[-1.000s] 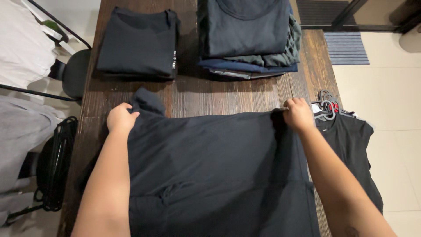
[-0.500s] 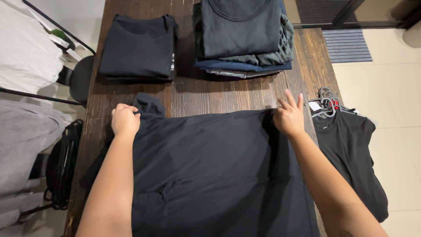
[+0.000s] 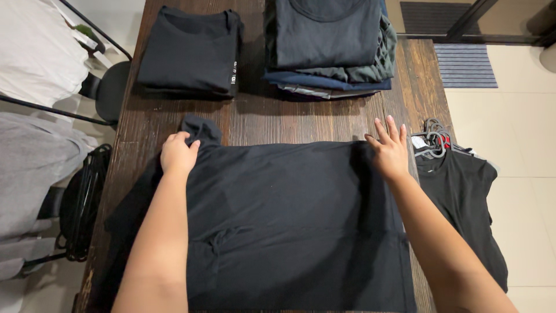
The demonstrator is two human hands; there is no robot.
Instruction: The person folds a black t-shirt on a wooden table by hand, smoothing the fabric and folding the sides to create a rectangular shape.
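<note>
At the far left we saw pale garments on a rack (image 3: 35,58). Our left hand (image 3: 178,153) was clenched on the top left corner of the black cotton T-shirt (image 3: 289,214), which lay flat across the near half of the dark wooden table (image 3: 301,119). Our right hand (image 3: 391,152) lay flat on its top right corner, fingers spread. A second black shirt with grey hangers (image 3: 460,191) lay just right.

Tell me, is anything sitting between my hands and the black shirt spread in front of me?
Nothing visible. The left hand and right hand both rest directly on the black shirt.
</note>
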